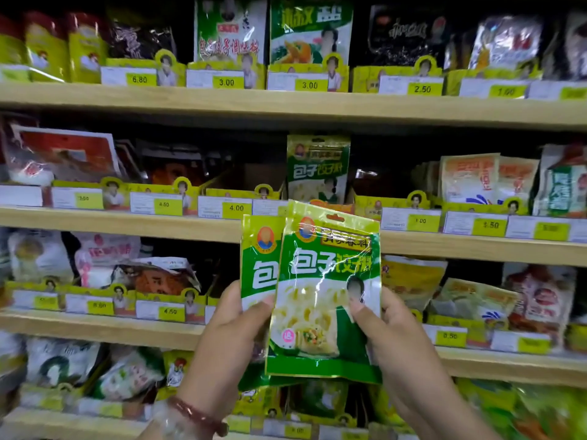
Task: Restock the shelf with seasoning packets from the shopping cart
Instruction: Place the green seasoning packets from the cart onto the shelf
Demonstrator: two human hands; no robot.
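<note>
Two green seasoning packets [324,290] are held fanned at lower centre, pinched by the left hand [232,325] and right hand [390,331]; they should be squared and slid upright behind the matching packet [317,168] at mid-frame, labels outward

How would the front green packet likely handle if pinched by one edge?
The front green packet looks thin and creased, so probably floppy. Its glossy film may be slippery. The right hand and left hand hold it with light pinches, suggesting low weight.
</note>
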